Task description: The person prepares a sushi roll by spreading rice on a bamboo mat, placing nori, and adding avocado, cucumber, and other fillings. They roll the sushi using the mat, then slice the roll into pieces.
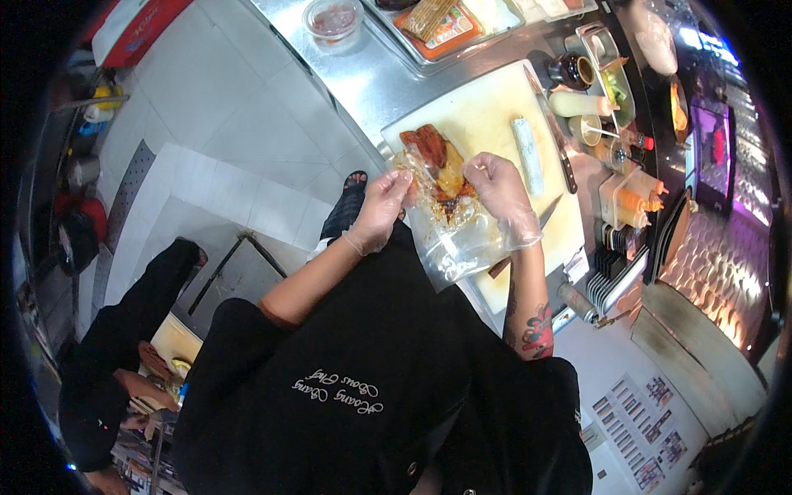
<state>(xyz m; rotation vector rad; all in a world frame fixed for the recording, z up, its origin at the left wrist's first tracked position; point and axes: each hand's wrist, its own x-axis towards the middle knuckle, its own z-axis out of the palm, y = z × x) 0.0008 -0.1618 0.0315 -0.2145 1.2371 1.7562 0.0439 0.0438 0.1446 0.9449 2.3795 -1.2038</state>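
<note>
Between my gloved hands is a clear plastic bag (455,247), smeared inside with brown sauce. Glazed brown fillets (427,145), which look like grilled eel, lie at its far end, partly showing through the film. My left hand (378,207) pinches the bag's left edge; my right hand (500,192) pinches the opposite edge. Under the bag's far part is a white cutting board (482,102). A pale rice roll (527,154) rests on it, right of my right hand. Beneath my right wrist a knife with a wooden handle (500,267) is partly hidden.
A black-handled knife (568,170) lies along the board's right edge. Beyond stand squeeze bottles (631,201), a dark jar (570,70) and a torch canister (578,301). A metal tray (427,60) of packaged food and a lidded tub (334,21) sit farther off. A co-worker (105,383) is at left.
</note>
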